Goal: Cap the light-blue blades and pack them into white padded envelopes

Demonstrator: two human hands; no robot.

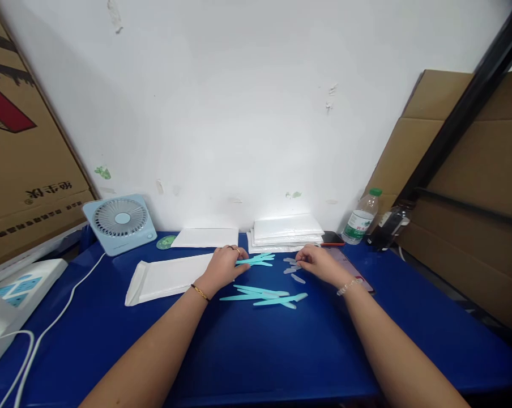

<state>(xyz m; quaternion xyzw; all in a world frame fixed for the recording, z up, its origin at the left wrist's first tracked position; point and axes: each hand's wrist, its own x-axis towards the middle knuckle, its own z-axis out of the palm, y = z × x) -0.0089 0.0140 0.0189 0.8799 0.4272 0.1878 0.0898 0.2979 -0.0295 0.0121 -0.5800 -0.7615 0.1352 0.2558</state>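
Note:
My left hand (227, 265) is closed around several turquoise eyebrow razors (262, 259), whose ends fan out to the right past the fingers. To the right, my right hand (318, 263) has thumb and fingertips pinched together at a small scatter of clear plastic caps (297, 278). One cap appears to be between those fingertips, partly hidden by them. Closer to me, a loose pile of more turquoise eyebrow razors (260, 296) lies crossed on the blue table (256, 351).
A white padded envelope (166, 276) lies left, partly behind my left hand. White envelopes (285, 229) are stacked by the wall. A fan (122, 221) and power strip (22, 300) stand left. Bottles (360, 218) and a phone (353, 271) are right.

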